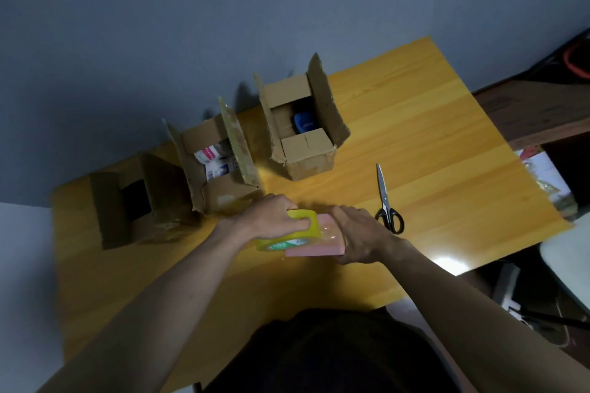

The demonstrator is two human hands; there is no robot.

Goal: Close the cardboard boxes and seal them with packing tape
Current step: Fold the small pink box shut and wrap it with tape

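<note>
On the wooden counter [415,143], 3 cardboard boxes [303,128] stand with flaps up along its far edge, well apart from the near edge. Just in front of the middle box, the left hand [274,220] has its grip curled over a yellow roll of packing tape [287,238], thumb hooked into the core. The right hand [360,236] pinches a pink block [319,246] that touches the roll, with a shiny stretch of tape lying across it. Black-handled scissors [384,198] lie near the right hand, blades pointing toward the far edge.
</note>
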